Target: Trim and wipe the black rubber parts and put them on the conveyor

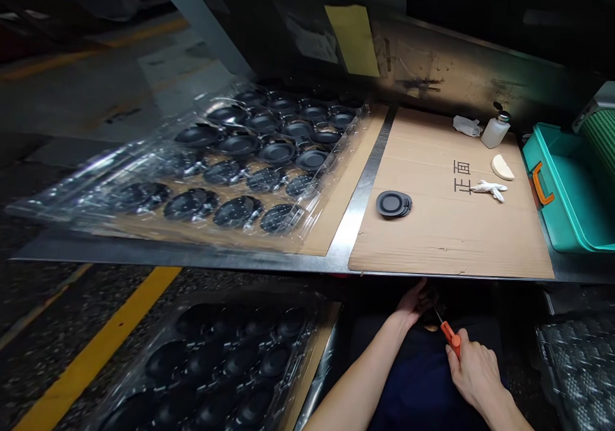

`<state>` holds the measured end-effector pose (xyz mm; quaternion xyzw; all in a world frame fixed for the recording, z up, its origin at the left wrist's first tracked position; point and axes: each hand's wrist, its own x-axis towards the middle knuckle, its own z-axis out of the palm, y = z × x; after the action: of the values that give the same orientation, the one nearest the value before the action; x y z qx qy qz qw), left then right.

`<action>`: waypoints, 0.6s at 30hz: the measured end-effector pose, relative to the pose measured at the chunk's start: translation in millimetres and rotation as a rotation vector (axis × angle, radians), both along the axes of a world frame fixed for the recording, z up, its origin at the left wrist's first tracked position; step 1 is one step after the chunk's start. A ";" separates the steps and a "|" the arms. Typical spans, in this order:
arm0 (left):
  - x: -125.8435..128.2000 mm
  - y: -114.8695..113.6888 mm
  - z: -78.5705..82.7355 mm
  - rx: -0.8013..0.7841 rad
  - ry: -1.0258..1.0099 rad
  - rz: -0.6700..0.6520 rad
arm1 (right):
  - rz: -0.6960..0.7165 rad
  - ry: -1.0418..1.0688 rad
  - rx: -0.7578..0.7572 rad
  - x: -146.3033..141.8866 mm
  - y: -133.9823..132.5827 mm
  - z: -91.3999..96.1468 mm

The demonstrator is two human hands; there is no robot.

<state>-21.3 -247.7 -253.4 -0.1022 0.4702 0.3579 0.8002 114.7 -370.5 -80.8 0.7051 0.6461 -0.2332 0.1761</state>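
My right hand [473, 367] is closed around an orange-handled utility knife [450, 339], whose thin metal blade points up and left toward my other hand. Just below the table's front edge, my left hand [414, 304] is held palm up with its fingers curled, deep in shadow. What it holds there is dark and cannot be made out. On the cardboard above lies a small stack of round black plastic parts [394, 204], apart from both hands.
Clear trays of black round parts stand on the table [240, 143] and lower left [216, 360]. A white bottle [496, 130], sponge [502, 167], white glove [489, 189] and teal bin [567, 207] are at right. Another clear tray [581, 367] lies lower right.
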 end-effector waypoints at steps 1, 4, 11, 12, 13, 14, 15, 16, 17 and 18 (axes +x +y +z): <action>0.1 0.3 0.7 -0.004 0.001 0.001 | 0.001 0.003 0.004 -0.5 -0.4 0.4; -0.5 1.8 3.6 -0.020 0.003 0.003 | 0.004 0.039 0.028 -1.4 -0.8 1.3; -8.0 -1.0 10.4 -0.047 0.036 0.045 | -0.057 0.032 0.038 0.1 -8.4 -3.2; -9.3 -1.6 11.3 -0.045 0.036 0.054 | -0.069 0.044 0.048 0.8 -10.5 -3.3; -10.4 -1.8 12.2 -0.047 0.030 0.054 | -0.086 0.055 0.057 1.9 -12.5 -2.9; -11.3 -1.6 13.4 -0.048 0.023 0.049 | -0.105 0.066 0.065 3.8 -14.5 -1.7; -11.7 -1.1 14.7 -0.051 0.017 0.036 | -0.125 0.083 0.077 6.7 -16.8 0.3; -11.9 -0.8 16.3 -0.056 0.017 0.018 | -0.143 0.113 0.095 10.6 -19.5 3.1; -11.7 -0.7 18.1 -0.064 0.024 -0.001 | -0.157 0.159 0.122 15.6 -23.1 6.4; -11.3 -1.1 19.8 -0.071 0.032 -0.022 | -0.168 0.223 0.158 21.7 -27.5 9.9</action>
<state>-32.6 -248.9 -233.6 -0.1196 0.4964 0.3340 0.7923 136.4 -397.9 -70.9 0.7382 0.6166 -0.2724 0.0268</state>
